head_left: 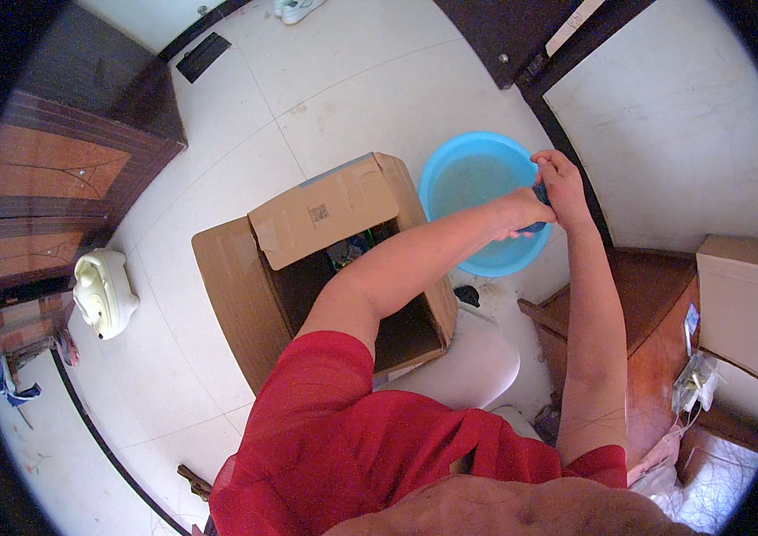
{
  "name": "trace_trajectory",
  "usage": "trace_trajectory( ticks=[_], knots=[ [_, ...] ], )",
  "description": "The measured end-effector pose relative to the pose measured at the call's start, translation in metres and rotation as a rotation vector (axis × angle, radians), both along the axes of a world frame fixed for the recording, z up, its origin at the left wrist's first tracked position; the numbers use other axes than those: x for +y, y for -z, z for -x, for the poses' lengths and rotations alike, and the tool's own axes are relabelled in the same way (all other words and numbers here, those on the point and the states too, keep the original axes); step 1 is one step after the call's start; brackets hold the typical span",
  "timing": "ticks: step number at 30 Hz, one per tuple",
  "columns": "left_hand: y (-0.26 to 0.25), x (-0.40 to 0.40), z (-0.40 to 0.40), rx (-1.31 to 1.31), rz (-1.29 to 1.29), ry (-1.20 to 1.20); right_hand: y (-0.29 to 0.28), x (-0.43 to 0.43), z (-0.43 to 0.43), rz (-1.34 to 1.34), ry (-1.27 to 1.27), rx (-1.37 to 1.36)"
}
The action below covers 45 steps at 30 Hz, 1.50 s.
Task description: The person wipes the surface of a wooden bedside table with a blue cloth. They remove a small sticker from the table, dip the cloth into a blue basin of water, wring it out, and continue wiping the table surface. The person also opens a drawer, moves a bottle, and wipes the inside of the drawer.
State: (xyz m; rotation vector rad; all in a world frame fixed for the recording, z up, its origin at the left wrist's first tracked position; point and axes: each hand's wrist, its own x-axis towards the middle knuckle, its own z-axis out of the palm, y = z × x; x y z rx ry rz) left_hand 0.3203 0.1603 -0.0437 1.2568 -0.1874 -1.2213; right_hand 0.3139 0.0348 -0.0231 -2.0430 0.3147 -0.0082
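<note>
Over the right side of a light-blue plastic basin, my left hand and my right hand meet on a bunched dark blue cloth. Both are closed around it, and most of the cloth is hidden by my fingers. Cloudy water lies in the basin, which stands on the tiled floor. My left forearm passes above an open cardboard box to the left of the basin. Some items show inside the box, too shaded to name.
A dark wooden cabinet and a cream animal-shaped plastic container are on the left. At right stand a reddish-brown wooden cabinet and a closed carton. A dark door is at the top, with white shoes farther left.
</note>
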Motion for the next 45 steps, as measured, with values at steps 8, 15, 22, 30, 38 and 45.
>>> trace_trajectory(
  ticks=[8,15,22,30,38,45],
  knots=[
    [0.01,-0.006,0.003,-0.244,-0.111,-0.069,0.014,0.0,0.001,0.124,0.056,-0.081],
    [0.043,-0.017,-0.002,-0.416,-0.116,-0.087,0.015,0.002,0.014,0.041,0.173,-0.119],
    [0.029,-0.006,-0.01,-0.209,0.072,-0.137,-0.023,-0.001,0.083,-0.276,0.375,0.022],
    [-0.036,-0.017,0.042,0.001,0.385,0.233,-0.068,-0.001,0.179,-0.423,0.465,0.013],
    [-0.091,-0.018,0.131,0.008,0.423,0.389,-0.104,-0.011,0.286,-0.624,0.535,-0.165],
    [-0.078,-0.038,0.213,-0.132,0.307,0.273,-0.125,-0.006,0.396,-0.618,0.587,-0.272]
  ],
)
